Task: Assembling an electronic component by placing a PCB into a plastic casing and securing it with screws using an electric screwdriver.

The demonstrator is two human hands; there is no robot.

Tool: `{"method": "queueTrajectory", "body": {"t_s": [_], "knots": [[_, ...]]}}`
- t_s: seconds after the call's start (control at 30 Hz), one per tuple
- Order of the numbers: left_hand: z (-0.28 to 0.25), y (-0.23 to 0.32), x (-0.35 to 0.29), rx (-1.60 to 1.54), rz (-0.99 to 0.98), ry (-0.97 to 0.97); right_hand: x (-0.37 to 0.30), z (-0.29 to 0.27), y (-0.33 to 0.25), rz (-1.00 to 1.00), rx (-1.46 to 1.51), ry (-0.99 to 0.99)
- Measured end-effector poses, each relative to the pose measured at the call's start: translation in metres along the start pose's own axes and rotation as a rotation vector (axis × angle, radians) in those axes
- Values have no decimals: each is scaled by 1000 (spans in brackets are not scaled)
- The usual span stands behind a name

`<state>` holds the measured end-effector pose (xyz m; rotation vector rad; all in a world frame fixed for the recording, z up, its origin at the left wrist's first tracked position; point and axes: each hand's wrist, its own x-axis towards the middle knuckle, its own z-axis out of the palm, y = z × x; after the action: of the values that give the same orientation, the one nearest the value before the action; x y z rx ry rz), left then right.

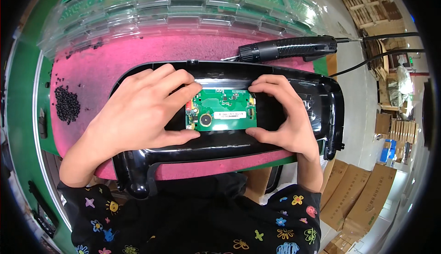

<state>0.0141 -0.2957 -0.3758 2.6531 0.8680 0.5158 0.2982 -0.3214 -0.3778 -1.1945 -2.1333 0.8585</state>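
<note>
Circuit board (212, 101) looks pretty neat, shiny green with a white label (229, 115) and a round black part (206, 119), held over the middle of a glossy black shell (225, 142) on a pink mat (98, 66), left hand (154, 102) and right hand (285, 111) apart, each pinching one end.

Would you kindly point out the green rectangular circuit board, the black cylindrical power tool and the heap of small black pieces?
Circuit board (220, 107): head view, green face's middle.
Power tool (289, 49): head view, middle of body.
Heap of small black pieces (67, 105): head view, its middle.
</note>
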Motion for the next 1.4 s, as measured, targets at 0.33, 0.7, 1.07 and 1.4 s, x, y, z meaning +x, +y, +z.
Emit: {"method": "queueTrajectory", "body": {"t_s": [0.33,0.7,1.07,1.4], "knots": [[1,5,3,64,-29,-49,-1,4,1,39,-75,-29],[3,4,1,67,-29,-30,-1,6,0,57,-86,-35],[1,3,-6,164,-8,-110,1,8,-7,86,-200,-60],[-62,-39,-44,212,-430,444,-6,-31,-8,231,-102,263]]}}
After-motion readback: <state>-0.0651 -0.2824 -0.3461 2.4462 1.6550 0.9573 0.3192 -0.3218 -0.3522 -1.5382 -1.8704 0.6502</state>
